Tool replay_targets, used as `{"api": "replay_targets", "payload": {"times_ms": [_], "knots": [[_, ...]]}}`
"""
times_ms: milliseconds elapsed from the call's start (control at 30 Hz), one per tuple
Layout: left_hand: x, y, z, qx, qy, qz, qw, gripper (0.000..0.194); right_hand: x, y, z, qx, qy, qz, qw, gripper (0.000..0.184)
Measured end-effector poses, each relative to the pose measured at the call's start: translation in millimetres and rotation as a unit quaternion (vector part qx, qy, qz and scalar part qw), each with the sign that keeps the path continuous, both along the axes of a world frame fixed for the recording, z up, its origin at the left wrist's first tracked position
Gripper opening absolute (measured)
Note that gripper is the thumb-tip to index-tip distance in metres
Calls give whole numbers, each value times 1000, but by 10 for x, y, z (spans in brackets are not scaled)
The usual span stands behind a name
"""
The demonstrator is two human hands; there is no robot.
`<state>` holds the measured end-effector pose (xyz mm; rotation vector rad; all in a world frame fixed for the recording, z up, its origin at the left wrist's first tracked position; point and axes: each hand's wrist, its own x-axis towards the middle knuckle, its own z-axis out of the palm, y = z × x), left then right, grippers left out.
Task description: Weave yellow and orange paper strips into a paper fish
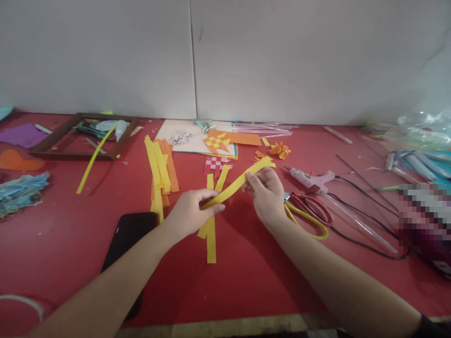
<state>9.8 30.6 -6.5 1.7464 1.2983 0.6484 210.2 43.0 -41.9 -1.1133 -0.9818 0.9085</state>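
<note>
Over a red counter [176, 295], the left hand [192, 210] and the right hand [267, 195] hold a long, flat yellow paper strip [232, 187] aslant, one toward each end. More flat yellow paper strips [211, 241] lie beneath it. Scissors with red and yellow handles [313, 213] lie beside the right wrist, near a pink glue gun [312, 180]; a flat black phone [121, 239] lies partly behind the left forearm.

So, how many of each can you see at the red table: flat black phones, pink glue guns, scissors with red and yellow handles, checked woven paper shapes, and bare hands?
Flat black phone: 1
Pink glue gun: 1
Scissors with red and yellow handles: 1
Checked woven paper shapes, orange-yellow one and pink-white one: 2
Bare hands, left hand and right hand: 2
Total: 7
</note>
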Motion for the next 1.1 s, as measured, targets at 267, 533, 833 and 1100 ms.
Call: {"api": "replay_targets", "payload": {"times_ms": [267,533,833,1100], "knots": [[-24,69,-36,-74,-121,28,989,33,96,-56,55,122,-292,-91,944,22],[84,-7,-36,-175,-230,-8,957,31,-11,-211,147,284,-558,-9,780,49],[94,-22,3,-271,-313,-28,910,36,-52,-215,142,250,-610,49,750,56],[110,-39,37,-173,-182,-41,967,30,-84,-251,151,249,-570,58,781,46]]}}
